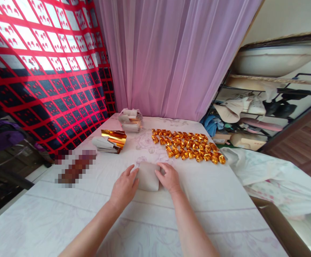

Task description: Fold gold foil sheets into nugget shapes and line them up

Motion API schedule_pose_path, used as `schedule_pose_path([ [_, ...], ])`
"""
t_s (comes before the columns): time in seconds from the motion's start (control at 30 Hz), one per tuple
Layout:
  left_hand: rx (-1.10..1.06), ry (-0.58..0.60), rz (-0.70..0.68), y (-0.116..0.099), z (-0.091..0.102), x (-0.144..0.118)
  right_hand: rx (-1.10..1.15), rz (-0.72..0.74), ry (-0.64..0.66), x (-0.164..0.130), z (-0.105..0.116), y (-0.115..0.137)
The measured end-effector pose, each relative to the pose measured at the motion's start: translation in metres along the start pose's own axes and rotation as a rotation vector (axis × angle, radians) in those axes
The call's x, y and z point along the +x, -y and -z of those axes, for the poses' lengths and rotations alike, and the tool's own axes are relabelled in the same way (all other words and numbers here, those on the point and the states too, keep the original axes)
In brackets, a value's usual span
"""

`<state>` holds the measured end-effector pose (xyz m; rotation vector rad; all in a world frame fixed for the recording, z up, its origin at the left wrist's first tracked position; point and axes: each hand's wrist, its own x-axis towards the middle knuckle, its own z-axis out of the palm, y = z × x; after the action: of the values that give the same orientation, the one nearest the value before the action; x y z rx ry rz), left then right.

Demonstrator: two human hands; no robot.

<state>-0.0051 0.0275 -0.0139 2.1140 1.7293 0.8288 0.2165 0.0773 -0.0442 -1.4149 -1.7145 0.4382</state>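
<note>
A pale grey-white sheet of foil paper (148, 178), its back side up and slightly curved, lies in front of me between my two hands. The fingers and thumb of my left hand (124, 186) are at its left edge, with one finger raised apart. At its upper right edge, my right hand (169, 177) has the sheet between thumb and fingers. Farther back to the left rests a stack of gold foil sheets (110, 142), their pale backs partly showing. Folded gold foil ingots (189, 145) stand in several rows to the right.
A clear plastic bag of paper sheets (131, 120) sits at the table's back. A blurred-out item (76, 167) lies at left. The white patterned cloth (214, 221) covers the table. Purple curtain (177, 53) hangs behind; a shelf with shoes (257, 105) stands at right.
</note>
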Motion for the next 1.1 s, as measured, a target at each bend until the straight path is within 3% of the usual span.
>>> schedule_pose_path([
  [0.13, 0.302, 0.039, -0.273, -0.008, 0.007, 0.006, -0.098, 0.054, 0.034, -0.001, -0.001, 0.005],
  [0.23, 0.289, 0.216, -0.404, -0.01, 0.002, 0.014, -0.148, 0.065, 0.039, 0.0, -0.001, 0.006],
  [0.3, 0.277, 0.341, -0.384, -0.007, -0.003, 0.019, -0.169, 0.063, 0.03, 0.0, 0.0, 0.004],
  [0.37, 0.279, 0.368, -0.352, -0.003, -0.008, 0.022, -0.181, 0.057, 0.02, -0.001, 0.001, 0.002],
  [0.67, 0.305, 0.316, -0.24, -0.005, -0.019, 0.028, -0.203, 0.106, 0.086, -0.032, 0.015, 0.007],
  [0.87, 0.31, 0.3, -0.224, -0.011, -0.018, 0.019, -0.251, 0.284, 0.258, -0.061, 0.027, 0.02],
  [1.1, 0.309, 0.297, -0.235, -0.015, -0.015, 0.014, -0.338, 0.283, 0.306, -0.065, 0.028, 0.026],
])
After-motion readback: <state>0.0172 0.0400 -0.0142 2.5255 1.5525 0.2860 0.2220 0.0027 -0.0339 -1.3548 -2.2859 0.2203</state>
